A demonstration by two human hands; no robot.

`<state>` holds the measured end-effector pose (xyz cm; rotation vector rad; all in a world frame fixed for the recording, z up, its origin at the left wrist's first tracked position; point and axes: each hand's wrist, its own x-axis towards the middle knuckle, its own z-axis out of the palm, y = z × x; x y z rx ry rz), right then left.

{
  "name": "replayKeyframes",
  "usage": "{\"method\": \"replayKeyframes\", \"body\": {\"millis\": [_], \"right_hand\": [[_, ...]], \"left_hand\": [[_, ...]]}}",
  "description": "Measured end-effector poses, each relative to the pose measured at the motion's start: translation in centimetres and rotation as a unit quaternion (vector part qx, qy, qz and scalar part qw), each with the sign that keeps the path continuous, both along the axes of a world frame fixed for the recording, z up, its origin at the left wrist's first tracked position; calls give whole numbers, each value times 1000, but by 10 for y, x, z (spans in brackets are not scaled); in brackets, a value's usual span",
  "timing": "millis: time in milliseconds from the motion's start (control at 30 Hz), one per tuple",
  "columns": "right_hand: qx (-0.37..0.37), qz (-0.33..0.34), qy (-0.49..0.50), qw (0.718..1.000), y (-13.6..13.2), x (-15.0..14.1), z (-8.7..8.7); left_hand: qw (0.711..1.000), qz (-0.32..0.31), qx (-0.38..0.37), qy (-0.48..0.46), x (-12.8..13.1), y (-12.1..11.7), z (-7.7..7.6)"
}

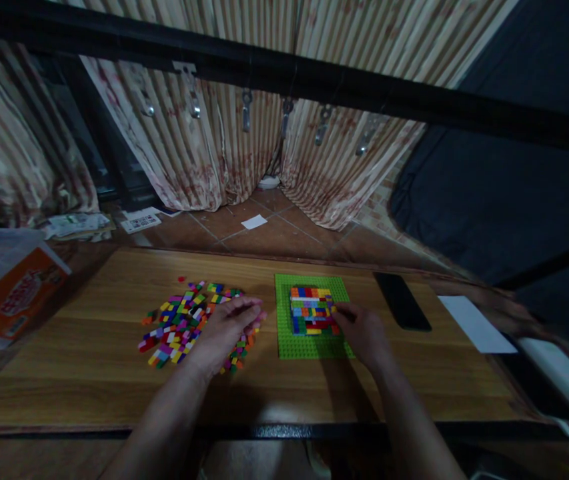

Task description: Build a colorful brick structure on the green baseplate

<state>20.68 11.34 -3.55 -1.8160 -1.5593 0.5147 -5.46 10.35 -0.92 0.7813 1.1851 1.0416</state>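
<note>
My left hand [230, 328] hovers over the right side of a pile of loose toy bricks [179, 320] in many colours. Its fingers are curled together, and whatever may be between them is too small to make out. To the right, a green studded baseplate [291, 348] lies on the table, carrying a block-like structure of multicoloured toy bricks [310, 311]. At the right side of this structure is my right hand [365, 332], thumb and fingers drawn together with the tips against its edge. Its fingertips hide that spot, so any brick held there cannot be told.
A black phone [402, 301] lies right of the baseplate on the wooden table [79, 360]. White paper [477, 324] and a white device [561, 377] are at the far right. A clear plastic box [9, 287] with an orange label stands left. A dark bar [284, 63] crosses above.
</note>
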Motion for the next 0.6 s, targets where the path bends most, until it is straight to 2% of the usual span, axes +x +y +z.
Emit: {"method": "replayKeyframes", "body": {"millis": [167,367,600], "right_hand": [[-28,-11,24,999,1,-3,2],[-6,3,16,1000,-2,-6,6],[0,-22,40,999,4,-3,0]], "left_hand": [[1000,4,0,-3,-2,0,2],[1000,7,3,-16,-4,0,1],[1000,11,-1,-12,-5,0,3]]}}
